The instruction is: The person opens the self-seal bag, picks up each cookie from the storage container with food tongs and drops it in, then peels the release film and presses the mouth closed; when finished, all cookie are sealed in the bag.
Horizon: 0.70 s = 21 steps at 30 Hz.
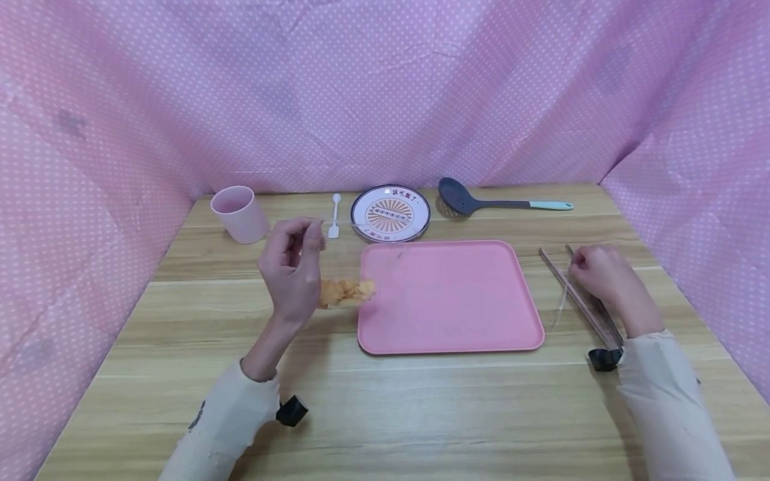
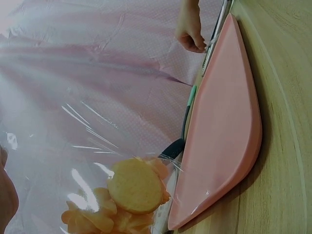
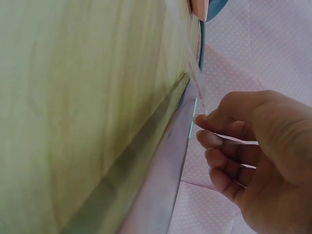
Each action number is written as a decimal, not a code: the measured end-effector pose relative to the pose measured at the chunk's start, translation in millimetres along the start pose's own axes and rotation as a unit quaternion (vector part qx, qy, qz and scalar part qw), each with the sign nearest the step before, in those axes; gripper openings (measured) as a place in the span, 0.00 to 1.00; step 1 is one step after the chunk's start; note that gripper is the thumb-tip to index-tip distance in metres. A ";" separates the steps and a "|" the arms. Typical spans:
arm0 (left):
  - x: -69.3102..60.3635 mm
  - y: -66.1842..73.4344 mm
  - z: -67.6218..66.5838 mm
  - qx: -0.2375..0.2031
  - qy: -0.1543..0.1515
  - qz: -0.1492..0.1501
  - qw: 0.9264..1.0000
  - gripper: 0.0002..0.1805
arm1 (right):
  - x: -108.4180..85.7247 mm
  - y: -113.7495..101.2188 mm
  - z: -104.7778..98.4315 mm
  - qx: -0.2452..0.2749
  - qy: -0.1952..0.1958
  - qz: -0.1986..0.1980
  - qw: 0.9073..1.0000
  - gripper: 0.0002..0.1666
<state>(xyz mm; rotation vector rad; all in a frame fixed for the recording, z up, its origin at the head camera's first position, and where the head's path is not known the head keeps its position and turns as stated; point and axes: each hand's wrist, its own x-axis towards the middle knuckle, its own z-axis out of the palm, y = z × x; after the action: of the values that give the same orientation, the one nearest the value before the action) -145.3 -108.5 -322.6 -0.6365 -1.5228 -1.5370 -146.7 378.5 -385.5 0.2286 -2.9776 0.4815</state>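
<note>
My left hand [image 1: 291,270] pinches the top of a clear plastic bag [image 2: 92,139] and holds it up off the table, left of the pink tray. Orange-yellow, snack-like pieces [image 2: 136,187], one of them round, lie at the bag's bottom, which overlaps the tray's left edge in the head view. Over on the right, my right hand [image 1: 613,280] pinches a thin clear plastic strip [image 1: 562,304] between thumb and forefinger; its free end hangs down to the left. Just under this hand lie metal tongs [image 1: 580,304], partly hidden by it.
The pink tray [image 1: 451,297] lies mid-table. Along the back stand a pink cup [image 1: 242,217], a small white spoon [image 1: 335,215], a patterned plate [image 1: 391,214] and a dark slotted ladle [image 1: 460,197] with a mint handle. Pink dotted cloth surrounds the table's back and sides.
</note>
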 end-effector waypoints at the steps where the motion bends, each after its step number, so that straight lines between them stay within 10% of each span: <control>1: 0.1 0.1 0.0 0.000 0.000 0.000 1.000 0.07 | 0.1 0.4 -0.3 0.000 -0.008 0.006 1.000 0.08; 11: 0.0 0.5 -1.0 0.008 -0.002 -0.002 1.000 0.08 | -3.5 0.7 -7.5 0.012 -0.037 0.042 0.998 0.13; 21: -0.8 -0.1 -0.3 0.004 -0.006 0.003 1.000 0.15 | -4.2 -13.6 -15.3 -0.003 0.031 0.006 0.999 0.12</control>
<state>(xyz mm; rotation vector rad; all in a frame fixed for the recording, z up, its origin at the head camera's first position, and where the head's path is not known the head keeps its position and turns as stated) -144.9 -108.6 -323.4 -0.6449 -1.5342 -1.5249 -138.9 371.2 -367.5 0.1927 -2.9200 0.4731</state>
